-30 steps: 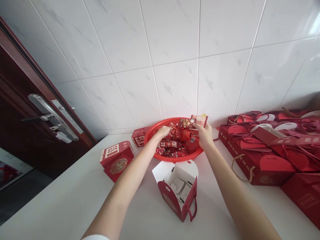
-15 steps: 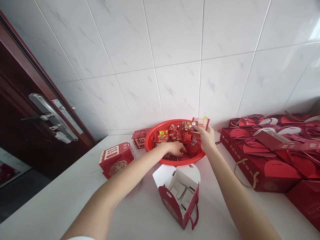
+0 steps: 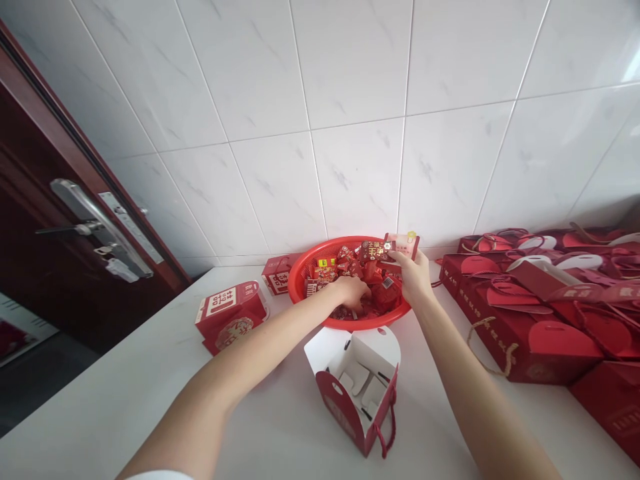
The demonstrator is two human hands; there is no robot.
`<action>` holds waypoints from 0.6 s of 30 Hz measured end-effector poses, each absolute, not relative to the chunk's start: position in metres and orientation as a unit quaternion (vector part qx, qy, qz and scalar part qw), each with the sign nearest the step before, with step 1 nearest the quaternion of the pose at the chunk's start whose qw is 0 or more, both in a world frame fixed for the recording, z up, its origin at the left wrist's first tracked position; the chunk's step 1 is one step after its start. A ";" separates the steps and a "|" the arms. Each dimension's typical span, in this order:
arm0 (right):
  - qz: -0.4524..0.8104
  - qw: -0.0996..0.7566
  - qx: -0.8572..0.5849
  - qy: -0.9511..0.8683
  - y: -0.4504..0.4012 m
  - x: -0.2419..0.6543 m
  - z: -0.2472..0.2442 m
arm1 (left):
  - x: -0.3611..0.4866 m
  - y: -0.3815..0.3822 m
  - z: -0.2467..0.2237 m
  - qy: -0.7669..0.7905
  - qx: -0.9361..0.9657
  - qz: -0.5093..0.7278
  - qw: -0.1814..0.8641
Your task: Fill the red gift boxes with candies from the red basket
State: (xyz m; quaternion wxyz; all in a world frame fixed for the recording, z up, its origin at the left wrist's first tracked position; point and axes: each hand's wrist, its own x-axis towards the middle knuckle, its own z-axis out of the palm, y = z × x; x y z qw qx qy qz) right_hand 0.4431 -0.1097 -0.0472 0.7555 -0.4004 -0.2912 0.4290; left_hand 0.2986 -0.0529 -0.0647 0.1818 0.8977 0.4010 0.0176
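Note:
A red plastic basket point(image 3: 296, 280) full of small red wrapped packets point(image 3: 385, 293) stands against the wall. My left hand point(image 3: 351, 293) is down inside it, fingers curled among the packets; the fingertips and whatever they grip are hidden. Over the basket's right rim, my right hand point(image 3: 414, 272) pinches snack packets: a dark red one with gold characters point(image 3: 373, 251) and a pink-and-white one point(image 3: 406, 244). In front of the basket sits a gift box point(image 3: 357, 393), red outside and white inside, with its top flaps apart and a red cord handle hanging at its side.
Two closed red gift boxes stand left of the basket, one nearer point(image 3: 233, 313) and one behind point(image 3: 277, 275). Many red boxes with cord handles point(image 3: 535, 327) crowd the table's right side. A tiled wall point(image 3: 350, 180) rises behind; a dark door point(image 3: 60, 187) is at left.
My left hand has shifted slightly left and its fingers look more curled among the packets. My right hand keeps its packets in nearly the same spot. The view has tilted a little.

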 end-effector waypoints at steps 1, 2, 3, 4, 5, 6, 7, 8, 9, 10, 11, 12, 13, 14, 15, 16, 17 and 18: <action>0.429 0.756 -0.400 -0.292 -0.110 0.443 -0.047 | 0.298 -0.052 -0.065 0.403 0.897 0.005 0.179; 0.429 0.757 -0.399 -0.291 -0.111 0.442 -0.046 | 0.298 -0.051 -0.065 0.405 0.897 -0.010 0.175; 0.431 0.757 -0.397 -0.289 -0.111 0.442 -0.046 | 0.297 -0.051 -0.064 0.404 0.898 -0.022 0.172; 0.434 0.756 -0.396 -0.287 -0.112 0.442 -0.045 | 0.295 -0.050 -0.063 0.403 0.899 -0.028 0.171; 0.437 0.756 -0.394 -0.286 -0.112 0.442 -0.045 | 0.294 -0.050 -0.062 0.404 0.897 -0.026 0.176; 0.440 0.756 -0.392 -0.286 -0.112 0.441 -0.044 | 0.292 -0.050 -0.060 0.408 0.893 -0.018 0.188; 0.441 0.755 -0.391 -0.288 -0.112 0.441 -0.044 | 0.290 -0.050 -0.058 0.414 0.887 -0.001 0.205; 0.441 0.755 -0.390 -0.288 -0.112 0.441 -0.045 | 0.288 -0.049 -0.055 0.422 0.878 0.025 0.226; 0.439 0.756 -0.390 -0.289 -0.111 0.442 -0.045 | 0.286 -0.048 -0.053 0.429 0.866 0.058 0.249; 0.437 0.757 -0.390 -0.290 -0.110 0.442 -0.046 | 0.285 -0.047 -0.050 0.434 0.853 0.097 0.273; 0.435 0.757 -0.389 -0.292 -0.109 0.442 -0.047 | 0.284 -0.045 -0.048 0.435 0.838 0.143 0.296; 0.434 0.758 -0.388 -0.294 -0.108 0.443 -0.048 | 0.283 -0.043 -0.046 0.434 0.821 0.192 0.318; 0.432 0.760 -0.387 -0.295 -0.107 0.443 -0.049 | 0.282 -0.041 -0.045 0.431 0.801 0.241 0.338; 0.430 0.761 -0.385 -0.296 -0.107 0.444 -0.050 | 0.282 -0.040 -0.043 0.430 0.778 0.285 0.358; 0.428 0.763 -0.385 -0.296 -0.106 0.444 -0.050 | 0.282 -0.038 -0.042 0.428 0.753 0.324 0.380; 0.424 0.765 -0.385 -0.294 -0.105 0.444 -0.051 | 0.282 -0.037 -0.041 0.428 0.727 0.351 0.405; 0.422 0.767 -0.386 -0.292 -0.105 0.444 -0.051 | 0.281 -0.037 -0.040 0.430 0.702 0.367 0.434; 0.420 0.768 -0.387 -0.290 -0.105 0.444 -0.051 | 0.281 -0.037 -0.039 0.431 0.678 0.374 0.464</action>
